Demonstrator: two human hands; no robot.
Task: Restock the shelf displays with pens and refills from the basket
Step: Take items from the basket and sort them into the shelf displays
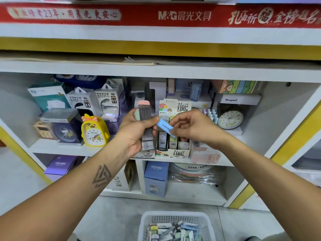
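the right hand (192, 126) held a blue refill case (165, 127) in a pinch, thumb and forefinger pressed on its right-hand end, the other fingers curled loosely behind. the case's long axis ran on a slant, upper end toward the left hand, lower end toward the right fingertips. its free upper end lay touching or just beside the left thumb; which of the two could not be told.

the left hand (139, 129) was closed around a stack of grey refill cases (146, 124), fingers wrapped at the back and thumb pressed across the front. the stack stood near upright, its pink cap above the fingers and its lower ends showing below the palm.

directly beyond and below the right fingertips stood the open display box (173, 152) marked 0.7 hb, on the shelf (57, 147). its slots held cases standing upright, and one slot at the right looked only part filled. in my judgement the coming move turned on this: the blue case lay slanted and the slots ran vertical, so it wanted turning upright before going down and away from the fingers. the right hand was the nearer to the box and already above it.

the white basket (175, 218) sat on the floor well below both hands, with a good many cases in it, so the restocking looked far from finished.
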